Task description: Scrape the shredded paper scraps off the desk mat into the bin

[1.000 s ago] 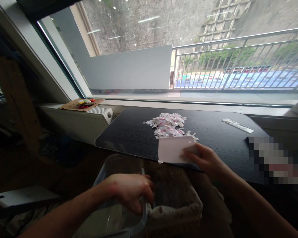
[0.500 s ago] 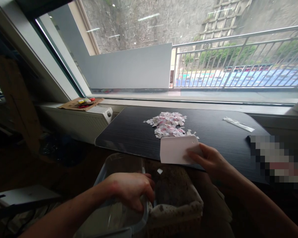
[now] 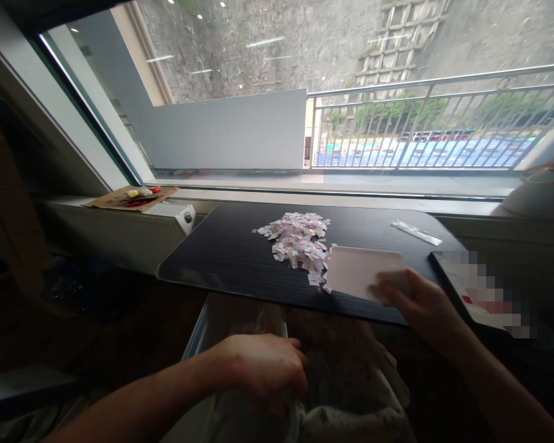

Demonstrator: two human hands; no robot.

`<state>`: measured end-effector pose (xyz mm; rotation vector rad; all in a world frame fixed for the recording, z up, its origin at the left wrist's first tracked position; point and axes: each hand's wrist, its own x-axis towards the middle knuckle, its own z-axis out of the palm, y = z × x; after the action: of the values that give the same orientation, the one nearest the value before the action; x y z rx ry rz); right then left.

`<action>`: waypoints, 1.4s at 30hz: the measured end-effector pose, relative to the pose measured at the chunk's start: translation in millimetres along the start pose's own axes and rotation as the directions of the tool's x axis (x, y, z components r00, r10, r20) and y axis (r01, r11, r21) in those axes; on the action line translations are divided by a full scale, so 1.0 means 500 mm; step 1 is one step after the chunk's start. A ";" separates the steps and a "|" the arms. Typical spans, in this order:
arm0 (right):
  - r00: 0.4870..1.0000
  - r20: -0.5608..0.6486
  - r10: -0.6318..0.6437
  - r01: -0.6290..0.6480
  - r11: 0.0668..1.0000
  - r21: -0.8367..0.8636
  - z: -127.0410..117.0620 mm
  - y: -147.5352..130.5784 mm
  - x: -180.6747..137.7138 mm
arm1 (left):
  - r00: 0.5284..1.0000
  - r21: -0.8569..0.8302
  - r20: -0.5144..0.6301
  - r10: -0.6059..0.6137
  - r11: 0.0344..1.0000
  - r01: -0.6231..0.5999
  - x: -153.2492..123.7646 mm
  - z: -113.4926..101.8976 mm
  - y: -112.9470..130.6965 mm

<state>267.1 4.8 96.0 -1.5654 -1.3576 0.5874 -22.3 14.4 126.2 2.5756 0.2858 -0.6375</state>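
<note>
The right arm reaches in from the lower right, its hand point(image 3: 427, 304) low over the dark table point(image 3: 203, 261); the left hand point(image 3: 268, 369) bends down over a clear tub point(image 3: 196, 332) below the edge. The flat white scraper point(image 3: 357, 271) stands tilted, touching loose paper bits point(image 3: 298, 237). Right fingers pinch its right end; left fingers curl round the tub's rim

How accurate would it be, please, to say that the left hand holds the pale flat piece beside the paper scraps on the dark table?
Wrong hand: the head view shows the right hand holding the pale flat piece beside the paper scraps on the dark table.
</note>
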 end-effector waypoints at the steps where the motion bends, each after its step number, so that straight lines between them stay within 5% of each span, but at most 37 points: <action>1: 1.000 0.002 0.004 -0.004 1.000 -0.018 -0.004 0.001 -0.005 | 1.000 0.005 -0.002 0.003 1.000 -0.003 0.003 0.000 0.003; 7: 0.994 0.024 0.104 -0.106 0.987 0.119 -0.040 0.010 -0.025 | 0.999 0.027 0.017 0.042 0.999 -0.042 0.028 -0.015 0.019; 16: 0.970 0.128 0.207 -0.238 0.914 0.327 -0.030 0.059 -0.032 | 0.998 -0.007 0.020 0.063 0.998 -0.063 0.039 -0.038 0.016; 24: 0.972 0.115 0.207 -0.233 0.921 0.312 -0.056 0.018 -0.052 | 0.998 0.006 0.013 0.060 0.998 -0.060 0.049 -0.036 0.022; 29: 0.991 -0.014 0.133 -0.125 0.960 0.252 -0.014 -0.013 -0.042 | 0.991 0.064 0.050 0.124 0.990 -0.127 0.079 -0.044 0.044; 34: 0.999 0.001 0.038 -0.037 0.984 0.174 0.033 -0.033 -0.042 | 0.988 0.062 0.046 0.145 0.987 -0.148 0.092 -0.042 0.048; 42: 0.999 -0.029 0.015 -0.012 0.994 0.107 0.026 -0.015 -0.048 | 0.979 0.010 0.031 0.203 0.979 -0.203 0.140 -0.029 0.067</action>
<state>246.3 -13.7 91.6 -1.4924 -1.2744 0.6324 54.5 -1.4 116.6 2.5614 0.0076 -0.6036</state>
